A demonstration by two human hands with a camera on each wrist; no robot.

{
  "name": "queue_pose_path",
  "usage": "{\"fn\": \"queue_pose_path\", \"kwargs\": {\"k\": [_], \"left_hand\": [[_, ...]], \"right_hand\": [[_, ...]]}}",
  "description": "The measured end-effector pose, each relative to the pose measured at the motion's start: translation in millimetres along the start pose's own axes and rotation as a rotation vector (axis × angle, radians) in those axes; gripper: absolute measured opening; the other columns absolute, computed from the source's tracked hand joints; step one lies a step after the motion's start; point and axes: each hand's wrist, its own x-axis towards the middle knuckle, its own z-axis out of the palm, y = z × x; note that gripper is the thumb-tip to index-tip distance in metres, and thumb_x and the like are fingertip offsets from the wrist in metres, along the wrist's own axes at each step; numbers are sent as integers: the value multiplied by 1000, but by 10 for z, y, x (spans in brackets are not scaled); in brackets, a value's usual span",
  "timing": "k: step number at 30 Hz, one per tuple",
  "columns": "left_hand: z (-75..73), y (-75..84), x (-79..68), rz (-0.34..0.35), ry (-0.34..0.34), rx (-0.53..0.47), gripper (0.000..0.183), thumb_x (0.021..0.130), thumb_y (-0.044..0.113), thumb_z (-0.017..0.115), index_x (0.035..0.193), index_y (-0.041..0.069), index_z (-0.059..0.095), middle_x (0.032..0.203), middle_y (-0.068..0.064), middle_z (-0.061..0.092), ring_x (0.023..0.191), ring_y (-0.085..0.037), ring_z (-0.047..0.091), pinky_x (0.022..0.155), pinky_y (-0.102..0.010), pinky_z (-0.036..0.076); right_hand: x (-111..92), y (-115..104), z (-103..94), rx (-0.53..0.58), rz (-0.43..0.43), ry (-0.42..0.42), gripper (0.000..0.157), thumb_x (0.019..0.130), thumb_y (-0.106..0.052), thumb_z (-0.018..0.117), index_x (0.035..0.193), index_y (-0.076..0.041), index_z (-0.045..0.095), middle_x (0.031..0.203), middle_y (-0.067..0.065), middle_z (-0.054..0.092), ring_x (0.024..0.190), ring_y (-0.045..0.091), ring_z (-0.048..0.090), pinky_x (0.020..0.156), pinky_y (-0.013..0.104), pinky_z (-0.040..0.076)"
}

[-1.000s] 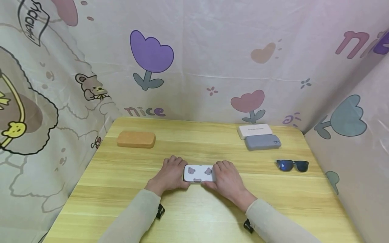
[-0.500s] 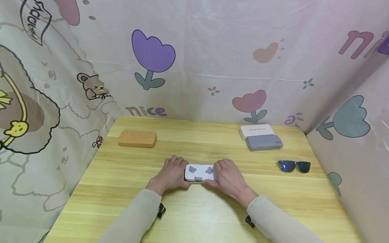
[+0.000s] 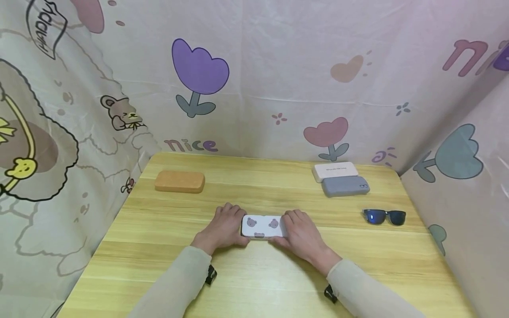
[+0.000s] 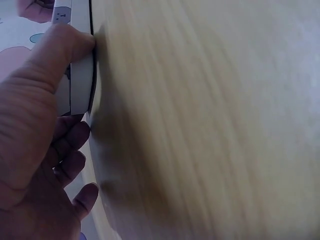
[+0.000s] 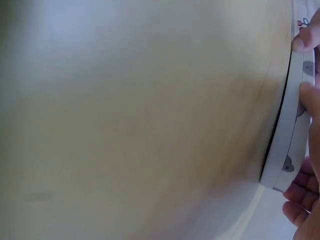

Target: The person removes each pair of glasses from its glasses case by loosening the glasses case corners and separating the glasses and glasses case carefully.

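Observation:
A white glasses case (image 3: pixel 262 227) printed with bear heads lies on the wooden table in front of me, its lid down. My left hand (image 3: pixel 228 226) holds its left end, thumb at the near side and fingers around the far side. At the right end my right hand (image 3: pixel 300 233) grips it the same way. In the left wrist view the left thumb presses the near side of the case (image 4: pixel 81 87), low by the tabletop. The right wrist view shows the seam of the case (image 5: pixel 286 135) running along its side; most of the right hand is cut off there.
An orange glasses case (image 3: pixel 180 182) lies at the back left of the table (image 3: pixel 246 282). A white case (image 3: pixel 335 170) and a grey-blue case (image 3: pixel 345 187) lie together at the back right. Dark sunglasses (image 3: pixel 384 217) rest nearer, by the right edge. Printed curtains (image 3: pixel 262 66) hang around the table.
My right hand has slid slightly to the right along the white case, uncovering a little more of its top. The left hand keeps its hold. The head view has shifted slightly.

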Motion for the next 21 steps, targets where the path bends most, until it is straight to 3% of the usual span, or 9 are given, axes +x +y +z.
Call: {"fn": "queue_pose_path", "kwargs": {"k": [13,21], "left_hand": [[-16,3,-6,-3,-6,-22,72,75,51,88,128,9,65,121,-3,64,115,-26,49,105,-50,39],[-13,-4,-1,-2,-17,-21,72,75,51,87,129,10,64,122,-3,63,116,-25,48,105,-48,38]], "right_hand": [[38,70,5,13,-16,-8,59,87,-65,75,101,-8,66,96,3,66,91,20,58,86,37,53],[54,94,1,2,-27,-21,61,88,-67,73,102,-8,68,97,3,67,92,20,59,89,37,53]]}}
